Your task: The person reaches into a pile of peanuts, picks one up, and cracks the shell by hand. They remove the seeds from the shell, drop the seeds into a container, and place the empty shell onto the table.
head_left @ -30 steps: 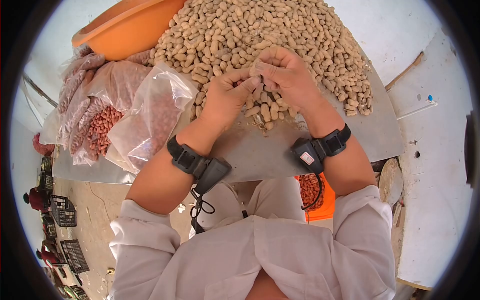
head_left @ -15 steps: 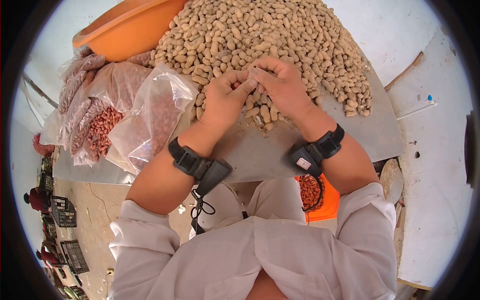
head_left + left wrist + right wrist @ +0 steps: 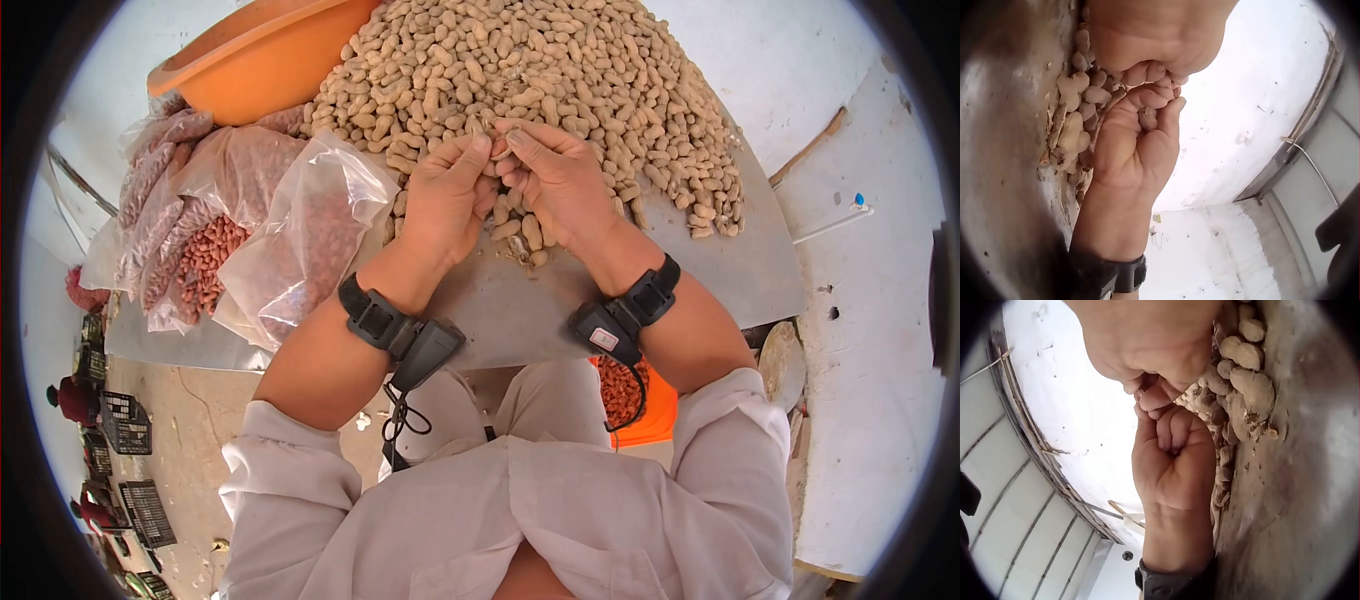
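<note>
Both hands meet at the fingertips over the near edge of the peanut heap (image 3: 500, 60). In the head view, the left hand (image 3: 445, 200) and right hand (image 3: 565, 185) pinch a peanut shell (image 3: 499, 147) between thumbs and fingers. From the left wrist, a brown peanut (image 3: 1147, 118) shows inside the curled fingers of the right hand (image 3: 1135, 150). The right wrist view shows a small reddish kernel (image 3: 1174, 451) in the curled left hand (image 3: 1175, 462). The fingers hide most of the pinched shell.
Clear bags (image 3: 300, 240) of red kernels lie on the metal table (image 3: 500, 320) at left, below an orange basin (image 3: 260, 65). An orange container (image 3: 658, 410) with kernels stands below the table edge. Crates (image 3: 148, 512) and people are at far left.
The hands have come down slightly from where they were a second ago, and the right forearm has moved inward. The thumbs have parted a little, showing the shell between them.
</note>
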Demonstrator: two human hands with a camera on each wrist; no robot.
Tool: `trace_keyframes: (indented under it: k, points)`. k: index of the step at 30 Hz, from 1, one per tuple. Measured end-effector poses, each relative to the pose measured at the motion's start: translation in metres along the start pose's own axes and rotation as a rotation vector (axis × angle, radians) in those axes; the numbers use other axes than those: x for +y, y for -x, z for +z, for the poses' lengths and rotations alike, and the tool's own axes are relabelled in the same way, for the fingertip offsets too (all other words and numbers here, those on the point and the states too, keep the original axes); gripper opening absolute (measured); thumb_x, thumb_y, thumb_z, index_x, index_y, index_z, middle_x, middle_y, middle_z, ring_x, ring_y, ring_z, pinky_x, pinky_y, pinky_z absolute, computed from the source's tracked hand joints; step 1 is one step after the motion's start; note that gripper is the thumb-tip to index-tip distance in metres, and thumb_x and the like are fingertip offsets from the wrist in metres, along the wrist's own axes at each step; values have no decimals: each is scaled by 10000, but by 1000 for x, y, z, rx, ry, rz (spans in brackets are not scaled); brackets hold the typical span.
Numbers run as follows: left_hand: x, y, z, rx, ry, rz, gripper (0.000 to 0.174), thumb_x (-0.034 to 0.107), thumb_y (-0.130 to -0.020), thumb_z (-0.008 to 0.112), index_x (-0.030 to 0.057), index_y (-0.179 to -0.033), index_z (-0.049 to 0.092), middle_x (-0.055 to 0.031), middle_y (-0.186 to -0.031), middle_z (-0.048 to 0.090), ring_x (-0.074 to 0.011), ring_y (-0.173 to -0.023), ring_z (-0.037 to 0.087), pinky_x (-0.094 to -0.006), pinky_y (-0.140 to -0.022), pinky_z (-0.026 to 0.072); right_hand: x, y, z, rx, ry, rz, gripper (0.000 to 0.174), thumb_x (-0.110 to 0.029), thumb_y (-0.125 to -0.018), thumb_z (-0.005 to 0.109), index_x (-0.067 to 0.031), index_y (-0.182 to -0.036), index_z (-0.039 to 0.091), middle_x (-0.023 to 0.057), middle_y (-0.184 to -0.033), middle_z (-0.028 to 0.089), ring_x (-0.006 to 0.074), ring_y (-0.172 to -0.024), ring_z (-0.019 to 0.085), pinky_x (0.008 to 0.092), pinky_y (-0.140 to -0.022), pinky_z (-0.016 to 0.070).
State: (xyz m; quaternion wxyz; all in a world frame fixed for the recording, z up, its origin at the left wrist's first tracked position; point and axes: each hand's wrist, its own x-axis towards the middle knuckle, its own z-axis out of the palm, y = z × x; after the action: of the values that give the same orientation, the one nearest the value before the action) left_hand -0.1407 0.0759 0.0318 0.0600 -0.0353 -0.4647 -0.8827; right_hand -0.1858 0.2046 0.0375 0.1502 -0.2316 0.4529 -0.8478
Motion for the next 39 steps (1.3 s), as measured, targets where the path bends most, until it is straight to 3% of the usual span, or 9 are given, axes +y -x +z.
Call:
trace_keyframes:
  k: [3, 9, 12, 21, 27, 28, 33, 36, 39]
  points:
    - [0, -3, -3, -34, 154, -82, 222, 208, -957, 453, 36, -864, 558, 8, -701, 510, -42, -510, 355, -182, -431, 276, -3, 0, 1, 18, 229, -49, 189, -96, -862, 597, 27, -999, 638, 53, -856, 626, 102, -716, 585, 232, -644, 489]
    - [-1, -7, -10, 33, 393, -289, 238, 211, -970, 401, 50, -820, 492, -3, -690, 462, -59, -489, 311, -190, -417, 249, -8, -4, -2, -258, 1178, -770, 216, -40, -782, 599, -26, -992, 649, 76, -951, 585, 200, -820, 587, 287, -718, 483]
    - [-3, -8, -14, -11, 421, -326, 242, 213, -968, 401, 60, -801, 484, -10, -687, 476, -64, -487, 316, -195, -415, 256, -11, -3, -1, -310, 1205, -745, 204, -29, -783, 619, -20, -984, 650, 56, -968, 582, 141, -823, 580, 262, -729, 480]
    - [0, -5, -7, -50, 217, -305, 228, 229, -966, 430, 58, -835, 505, -10, -666, 472, -61, -466, 290, -195, -415, 242, -8, -3, -7, -1, 493, -163, 270, -110, -844, 598, 2, -1090, 605, 54, -969, 576, 92, -706, 548, 233, -612, 463]
    - [-1, -2, -3, -5, -85, -186, 203, 236, -958, 462, 45, -965, 530, 5, -655, 468, -50, -470, 289, -185, -416, 238, -17, -4, -9, -140, 536, -15, 302, -100, -874, 575, -21, -1164, 549, 68, -978, 599, 76, -650, 516, 204, -556, 424]
    - [-1, -3, -4, -13, -87, -179, 211, 240, -957, 466, 42, -993, 532, 7, -653, 464, -49, -471, 292, -184, -416, 239, -15, -6, -12, -97, 379, -23, 290, -92, -869, 573, -13, -1148, 555, 78, -944, 602, 93, -648, 527, 215, -560, 438]
    - [9, -9, -15, -4, 260, -228, 253, 251, -956, 465, 18, -960, 562, -3, -666, 481, -71, -500, 356, -186, -422, 287, -16, -17, -35, 37, -305, -8, 232, -53, -865, 548, 23, -1083, 566, 116, -877, 610, 169, -678, 577, 270, -608, 510]
    - [10, -13, -23, 32, 398, -255, 255, 253, -947, 484, 10, -983, 553, -21, -680, 490, -77, -507, 369, -178, -419, 289, -30, -16, -25, 215, -476, 33, 163, -15, -863, 526, 30, -1011, 574, 107, -853, 602, 192, -735, 593, 301, -665, 536]
    - [12, -13, -21, 51, 415, -266, 251, 220, -943, 493, -3, -1053, 527, -37, -737, 484, -65, -519, 365, -170, -417, 285, -26, -20, -33, 177, -405, -22, 127, -26, -849, 553, 24, -964, 573, 117, -866, 600, 197, -793, 599, 324, -716, 547]
